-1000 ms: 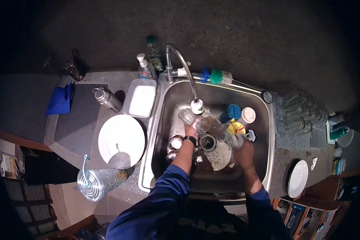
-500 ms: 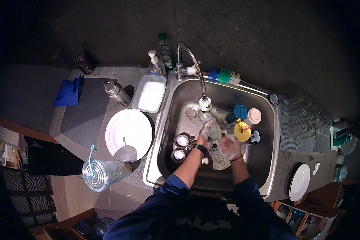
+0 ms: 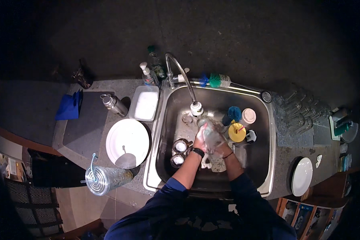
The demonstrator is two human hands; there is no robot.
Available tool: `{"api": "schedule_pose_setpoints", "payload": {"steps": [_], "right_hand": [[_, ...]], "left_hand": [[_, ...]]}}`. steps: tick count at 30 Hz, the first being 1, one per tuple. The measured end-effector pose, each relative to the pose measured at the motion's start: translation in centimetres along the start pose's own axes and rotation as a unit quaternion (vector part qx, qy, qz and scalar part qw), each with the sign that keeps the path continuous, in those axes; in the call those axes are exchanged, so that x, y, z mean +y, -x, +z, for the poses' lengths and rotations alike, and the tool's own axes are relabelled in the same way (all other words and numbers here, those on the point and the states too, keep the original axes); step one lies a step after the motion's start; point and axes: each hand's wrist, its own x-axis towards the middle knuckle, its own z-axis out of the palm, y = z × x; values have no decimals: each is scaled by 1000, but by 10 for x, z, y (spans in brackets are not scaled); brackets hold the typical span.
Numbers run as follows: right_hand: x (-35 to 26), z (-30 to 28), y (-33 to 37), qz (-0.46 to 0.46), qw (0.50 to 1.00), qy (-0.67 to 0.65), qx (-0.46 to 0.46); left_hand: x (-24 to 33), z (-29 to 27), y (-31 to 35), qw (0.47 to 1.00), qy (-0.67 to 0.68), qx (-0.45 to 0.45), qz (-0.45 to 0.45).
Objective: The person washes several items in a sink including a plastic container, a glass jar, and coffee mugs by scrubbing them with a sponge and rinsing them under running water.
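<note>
A clear drinking glass (image 3: 204, 121) is tilted between my two hands over the sink basin (image 3: 180, 92), just below the white faucet head (image 3: 196, 109). My left hand (image 3: 200, 141) wraps round its left side, with suds on the fingers. On the glass's right side lies my right hand (image 3: 217, 145), soapy and smeared by motion, so its fingers are hard to make out. Brown cups with white foam inside, one of them a cup (image 3: 181, 146), stand left of my hands. To the right are a blue cup (image 3: 233, 114), a pink-lidded cup (image 3: 249, 116) and a yellow lid (image 3: 237, 132).
Left of the sink are a tub of suds (image 3: 144, 103), a white plate (image 3: 128, 140), a steel bottle (image 3: 115, 105) and a lidded tumbler (image 3: 108, 179). Clear glasses (image 3: 298, 114) stand on the right-hand mat, with a white plate (image 3: 302, 177) nearer me. A bottle brush (image 3: 219, 81) lies behind the basin.
My right hand has moved left and in against the glass, closer to my left hand. The whole view has shifted slightly, with the sink appearing a little lower and further left.
</note>
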Motion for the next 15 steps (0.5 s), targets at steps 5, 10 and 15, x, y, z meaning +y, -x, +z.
{"api": "schedule_pose_setpoints", "payload": {"steps": [5,10,15], "right_hand": [[35,29,8,3,995,-27,101],[26,19,12,-54,986,-128,87],[50,9,34,-101,978,166,68]], "left_hand": [[12,32,13,993,-105,-46,27],[1,19,0,983,-4,-181,30],[-4,53,12,980,-188,-28,-54]]}}
